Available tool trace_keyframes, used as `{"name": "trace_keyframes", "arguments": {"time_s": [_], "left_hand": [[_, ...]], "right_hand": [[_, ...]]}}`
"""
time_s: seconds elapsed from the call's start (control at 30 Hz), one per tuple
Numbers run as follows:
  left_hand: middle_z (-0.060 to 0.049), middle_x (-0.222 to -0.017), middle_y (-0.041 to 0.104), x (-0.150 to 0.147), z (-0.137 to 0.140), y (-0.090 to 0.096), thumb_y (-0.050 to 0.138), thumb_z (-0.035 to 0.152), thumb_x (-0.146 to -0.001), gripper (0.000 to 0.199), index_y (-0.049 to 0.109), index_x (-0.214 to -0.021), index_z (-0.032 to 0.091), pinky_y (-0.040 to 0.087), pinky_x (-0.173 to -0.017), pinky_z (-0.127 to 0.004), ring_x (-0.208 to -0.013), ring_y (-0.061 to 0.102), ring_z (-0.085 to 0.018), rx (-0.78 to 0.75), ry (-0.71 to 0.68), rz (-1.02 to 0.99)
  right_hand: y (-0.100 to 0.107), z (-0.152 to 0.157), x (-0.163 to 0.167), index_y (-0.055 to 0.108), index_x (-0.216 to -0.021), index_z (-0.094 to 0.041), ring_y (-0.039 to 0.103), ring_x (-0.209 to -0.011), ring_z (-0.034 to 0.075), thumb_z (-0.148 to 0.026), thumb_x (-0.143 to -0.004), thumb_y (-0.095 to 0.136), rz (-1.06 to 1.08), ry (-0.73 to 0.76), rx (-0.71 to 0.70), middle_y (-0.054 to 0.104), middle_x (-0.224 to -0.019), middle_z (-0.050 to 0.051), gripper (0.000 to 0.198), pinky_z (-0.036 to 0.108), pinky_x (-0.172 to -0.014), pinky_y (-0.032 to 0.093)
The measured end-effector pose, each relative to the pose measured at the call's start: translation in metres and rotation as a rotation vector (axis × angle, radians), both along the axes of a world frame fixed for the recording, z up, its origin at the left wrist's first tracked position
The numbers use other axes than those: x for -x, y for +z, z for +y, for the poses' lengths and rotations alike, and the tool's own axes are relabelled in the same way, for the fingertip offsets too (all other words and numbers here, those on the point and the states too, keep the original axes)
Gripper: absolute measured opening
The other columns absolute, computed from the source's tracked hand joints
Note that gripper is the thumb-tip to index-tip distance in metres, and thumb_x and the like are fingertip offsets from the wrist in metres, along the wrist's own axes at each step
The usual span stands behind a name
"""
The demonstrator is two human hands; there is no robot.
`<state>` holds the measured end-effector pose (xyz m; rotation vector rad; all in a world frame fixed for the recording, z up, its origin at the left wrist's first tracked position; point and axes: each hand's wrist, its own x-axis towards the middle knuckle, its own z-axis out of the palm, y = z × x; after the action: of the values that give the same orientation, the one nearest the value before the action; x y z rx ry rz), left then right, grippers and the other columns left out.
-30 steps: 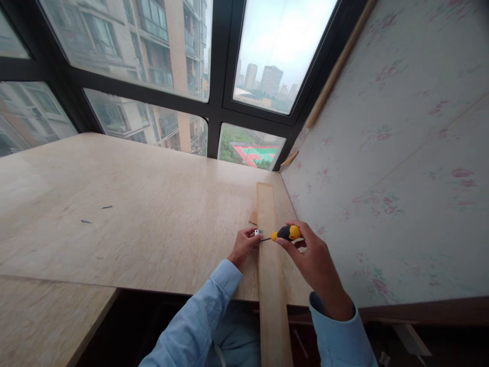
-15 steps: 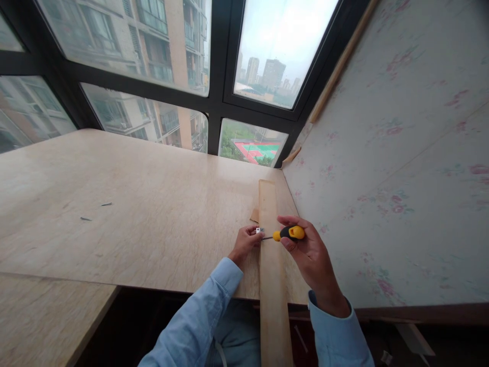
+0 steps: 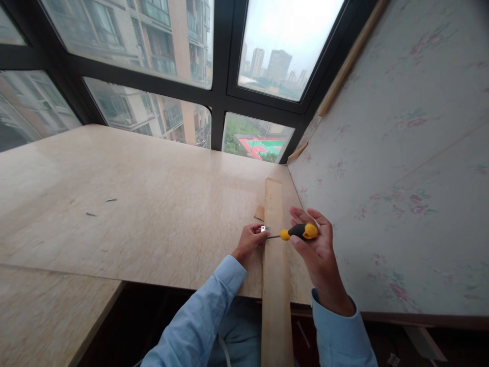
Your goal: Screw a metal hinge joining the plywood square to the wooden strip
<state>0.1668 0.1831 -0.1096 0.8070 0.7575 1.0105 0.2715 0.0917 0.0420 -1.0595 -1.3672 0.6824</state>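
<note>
My left hand [image 3: 251,240] pinches a small silver metal bracket [image 3: 264,229] against the left edge of a long wooden board [image 3: 275,265]. In my right hand [image 3: 316,250] is a screwdriver [image 3: 303,232] with a yellow and black handle. Its shaft points left, and the tip reaches the bracket close to my left fingertips. The thumb lies under the handle while the other fingers are lifted and spread around it. Whether a screw sits at the tip is too small to tell.
The board lies on a beige stone-look sill [image 3: 160,214] and juts over its front edge towards me. Two screws [image 3: 111,200] lie on the left. A brown scrap [image 3: 259,212] touches the board. Dark-framed windows [image 3: 219,97] stand behind, and a flowered wall [image 3: 401,168] is at right.
The fingers of my right hand have loosened and spread off the screwdriver handle, which has turned a little. My left hand stays at the bracket. The whole view has shifted slightly.
</note>
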Motion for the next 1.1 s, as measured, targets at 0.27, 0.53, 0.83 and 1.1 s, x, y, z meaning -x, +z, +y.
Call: {"name": "trace_keyframes", "arguments": {"time_s": [0.27,0.53,0.83,1.1], "left_hand": [[-0.008,-0.084,0.072,0.001,-0.001,0.006,0.085,0.034,-0.06,0.041,0.071,-0.092,0.011,0.045,-0.055,-0.021,-0.067,0.062,-0.015,-0.003,-0.003,0.018],[-0.008,-0.082,0.071,0.0,-0.001,0.005,0.084,0.034,-0.061,0.04,0.072,-0.09,0.011,0.045,-0.057,-0.021,-0.068,0.062,-0.015,0.003,-0.003,0.045],[-0.007,-0.081,0.071,0.001,-0.002,0.008,0.084,0.035,-0.06,0.039,0.072,-0.089,0.011,0.044,-0.056,-0.021,-0.068,0.062,-0.015,0.003,-0.003,0.057],[-0.008,-0.082,0.072,0.0,-0.001,0.003,0.084,0.036,-0.061,0.043,0.073,-0.093,0.011,0.045,-0.056,-0.021,-0.069,0.063,-0.015,-0.011,-0.011,0.07]], "right_hand": [[-0.005,0.002,-0.01,0.056,-0.119,-0.023,0.065,-0.093,0.023,-0.042,-0.077,0.077,-0.346,-0.369,-0.049,0.066,-0.098,0.005,0.05,0.045,-0.092,0.054],[-0.006,0.002,-0.013,0.027,-0.145,-0.03,0.055,-0.123,0.022,-0.04,-0.089,0.063,-0.118,-0.121,0.023,0.055,-0.132,0.011,0.067,0.046,-0.103,0.048],[-0.003,-0.005,-0.02,0.061,-0.118,-0.023,0.065,-0.103,0.028,-0.049,-0.077,0.075,-0.388,-0.348,0.048,0.067,-0.113,0.011,0.051,0.048,-0.094,0.054],[-0.005,-0.003,-0.014,0.034,-0.143,-0.03,0.052,-0.129,0.025,-0.041,-0.087,0.066,-0.086,-0.121,0.052,0.053,-0.138,0.012,0.065,0.051,-0.107,0.044]]}}
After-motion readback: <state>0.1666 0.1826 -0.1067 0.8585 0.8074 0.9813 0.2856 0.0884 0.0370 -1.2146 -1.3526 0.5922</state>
